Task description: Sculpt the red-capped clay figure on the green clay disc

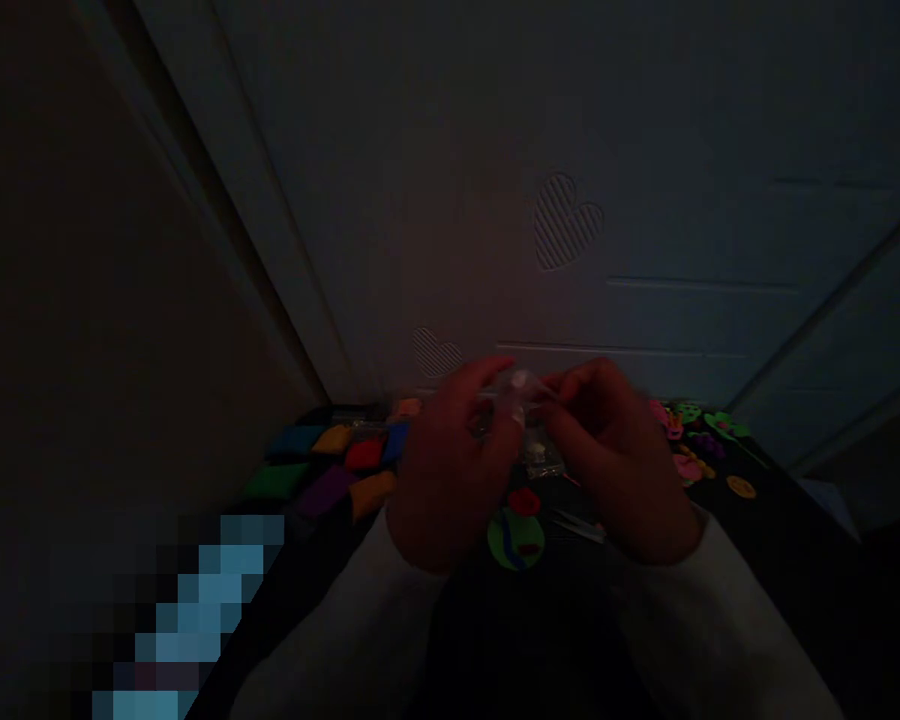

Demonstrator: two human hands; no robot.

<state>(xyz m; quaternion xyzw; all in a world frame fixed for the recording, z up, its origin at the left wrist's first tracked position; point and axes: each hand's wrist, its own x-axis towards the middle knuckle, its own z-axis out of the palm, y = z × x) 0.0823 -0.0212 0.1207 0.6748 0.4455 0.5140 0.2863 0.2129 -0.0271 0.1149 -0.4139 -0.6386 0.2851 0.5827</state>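
Observation:
A small clear plastic bag (521,382) with something whitish in it is held up between my hands. My left hand (450,460) has its thumb and fingers closed on the bag's left side. On the other side my right hand (619,455) pinches the bag's edge; its fingertips are dim and slightly blurred. Below them lies a flat green disc (526,528) bearing a blue strip and a dark red piece. A red round piece (525,501) touches or nearly touches its top edge. A metal tool, perhaps tweezers (579,525), rests right of the disc. Another clear packet (541,458) lies behind.
Several coloured packets, including a purple one (328,490) and a red one (365,454), lie at the left of the dark tabletop. Small colourful shaped pieces, among them a yellow disc (741,487), sit at the right. A pale panel with embossed hearts (566,222) stands behind. Lighting is very dim.

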